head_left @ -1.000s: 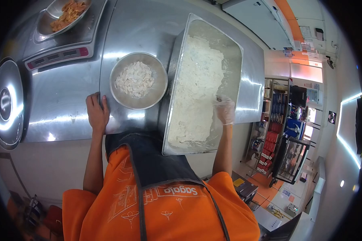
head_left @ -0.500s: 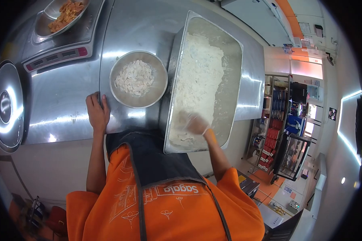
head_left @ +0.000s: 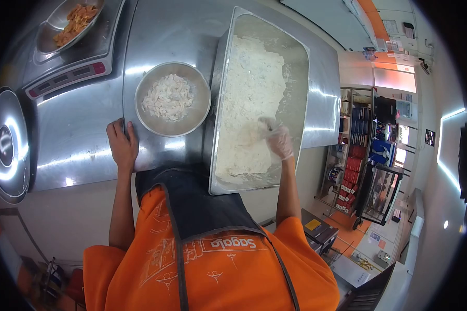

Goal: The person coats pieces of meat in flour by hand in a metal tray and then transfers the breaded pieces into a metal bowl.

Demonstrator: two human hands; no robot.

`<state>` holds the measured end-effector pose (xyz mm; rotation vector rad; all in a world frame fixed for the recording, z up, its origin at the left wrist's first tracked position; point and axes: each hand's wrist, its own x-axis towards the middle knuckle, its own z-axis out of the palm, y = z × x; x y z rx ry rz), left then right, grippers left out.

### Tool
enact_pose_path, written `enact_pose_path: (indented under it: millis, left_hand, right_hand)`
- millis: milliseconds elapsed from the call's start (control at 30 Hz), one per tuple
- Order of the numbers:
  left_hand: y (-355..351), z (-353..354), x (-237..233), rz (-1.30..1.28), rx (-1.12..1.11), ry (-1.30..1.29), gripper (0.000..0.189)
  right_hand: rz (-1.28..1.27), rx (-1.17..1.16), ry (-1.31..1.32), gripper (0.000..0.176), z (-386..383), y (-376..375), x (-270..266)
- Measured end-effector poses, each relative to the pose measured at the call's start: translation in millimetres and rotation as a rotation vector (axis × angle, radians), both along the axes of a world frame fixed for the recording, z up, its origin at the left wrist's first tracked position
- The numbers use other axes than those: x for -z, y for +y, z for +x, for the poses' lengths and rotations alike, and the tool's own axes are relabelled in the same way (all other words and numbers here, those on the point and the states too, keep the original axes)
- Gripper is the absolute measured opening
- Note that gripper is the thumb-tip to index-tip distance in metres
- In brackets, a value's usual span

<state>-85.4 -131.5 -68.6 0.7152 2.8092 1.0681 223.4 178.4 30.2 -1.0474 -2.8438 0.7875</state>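
My left hand [head_left: 122, 145] lies bare on the edge of the steel table [head_left: 78, 150], its fingers apart and nothing in it. Above my right arm, my right hand [head_left: 277, 139] wears a clear glove and hovers over the white flour [head_left: 254, 88] in a deep metal tray [head_left: 302, 109]. Its fingertips are blurred, so what they hold, if anything, cannot be made out. Between the two hands stands a round metal bowl [head_left: 205, 103] with flour-coated pieces [head_left: 168, 97] inside.
A scale [head_left: 67, 80] at the upper left bears a metal bowl [head_left: 45, 39] of orange-brown pieces [head_left: 77, 23]. A round metal lid [head_left: 6, 145] lies at the far left edge. Shelves [head_left: 354, 150] with red and dark items stand at the right.
My right hand has moved up and to the right over the flour, away from the tray's near end. My left hand stays at the table edge. The view has shifted slightly.
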Motion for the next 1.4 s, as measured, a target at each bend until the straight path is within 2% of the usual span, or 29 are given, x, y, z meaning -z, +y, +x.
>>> enact_pose_path:
  millis: [67,200,267,300,367,500,567,700,767,800,867,900,967,1000,1067,1100,1167,1200,1233,1267,1300,1333,1400]
  left_hand:
    - [-1.1,0.5,0.5,0.003,0.009,0.008,0.032]
    - [0.0,0.6,-2.4,0.008,0.005,0.008,0.032]
    - [-0.4,0.2,-1.3,0.009,0.002,0.013,0.032]
    - [-0.7,-0.3,-0.5,0.009,0.005,0.016,0.032]
    - [-1.5,-1.1,1.6,0.015,-0.005,0.016,0.032]
    - [-1.7,-1.2,2.3,0.013,0.006,0.028,0.032]
    - [-1.8,-1.4,2.5,0.014,0.016,0.034,0.032]
    - [-1.3,-1.4,0.6,0.016,0.012,0.014,0.032]
    - [-0.3,-0.9,-1.0,0.016,0.004,0.002,0.032]
    - [-0.4,-1.0,-1.9,0.015,-0.003,-0.01,0.032]
    - [-0.9,-1.3,-1.7,0.011,-0.005,0.002,0.032]
    - [-1.8,-1.6,-0.6,0.008,0.004,0.012,0.032]
    - [-3.0,-3.1,2.1,-0.001,-0.001,0.024,0.032]
    - [-3.0,-2.9,1.0,0.012,0.001,0.024,0.032]
    - [-3.1,-2.4,-0.6,0.026,0.011,0.054,0.029]
    - [-7.7,-1.4,-1.2,0.014,0.021,0.054,0.029]
    - [-12.7,-2.9,-3.3,0.281,-0.036,-0.158,0.025]
    - [-13.1,-3.5,-18.1,0.346,-0.087,-0.128,0.026]
    - [-19.7,-6.0,-35.8,0.524,-0.113,-0.269,0.032]
    - [-28.5,-9.0,-59.6,0.695,-0.14,-0.422,0.039]
    - [-34.1,-11.2,-104.5,0.978,0.048,-0.626,0.051]
    - [-47.5,-17.0,-140.7,1.447,0.571,-0.791,0.054]
    - [-37.7,-20.7,-231.3,1.737,1.195,-1.009,0.045]
  right_hand:
    - [-0.086,0.157,0.084,0.032,-13.1,28.7,-2.0]
    - [-0.234,0.2,0.195,0.035,-27.3,58.0,-6.8]
    - [0.086,0.166,-0.014,0.026,-30.2,67.7,-10.9]
    - [0.087,0.157,-0.013,0.026,-30.6,69.9,-12.6]
    - [-0.12,0.196,0.116,0.027,-32.3,73.6,-14.5]
    - [-0.171,0.217,0.118,0.026,-40.0,89.9,-2.8]
    - [0.066,-0.049,0.072,0.029,-42.7,107.2,18.6]
    - [0.127,-0.078,-0.065,0.025,-67.4,109.5,49.8]
    - [0.63,-0.394,-0.507,0.029,-57.0,127.3,106.0]
    - [0.629,-0.402,-0.504,0.029,-51.3,128.7,116.9]
    - [0.466,-0.309,-0.134,0.018,-42.2,128.5,124.7]
    - [0.461,-0.318,-0.129,0.018,-43.6,121.5,113.5]
    - [0.293,-0.106,0.027,0.016,-54.4,101.3,69.7]
    - [0.283,-0.117,0.031,0.016,-57.7,99.5,56.2]
    - [0.061,0.049,0.14,0.016,-54.9,100.1,36.3]
    - [0.05,0.059,0.14,0.016,-52.2,100.1,30.7]
    - [-0.329,0.189,0.189,0.018,-53.5,103.2,23.8]
    - [-0.15,0.135,0.076,0.02,-56.6,100.2,19.2]
    - [-0.157,0.158,0.075,0.02,-54.3,101.9,27.6]
    - [0.024,0.009,0.083,0.023,-51.5,107.4,41.1]
    - [0.195,-0.146,0.076,0.026,-44.5,109.2,54.3]
    - [0.167,-0.136,0.047,0.026,-42.0,104.9,62.8]
    - [0.267,-0.133,-0.076,0.029,-56.6,91.7,72.4]
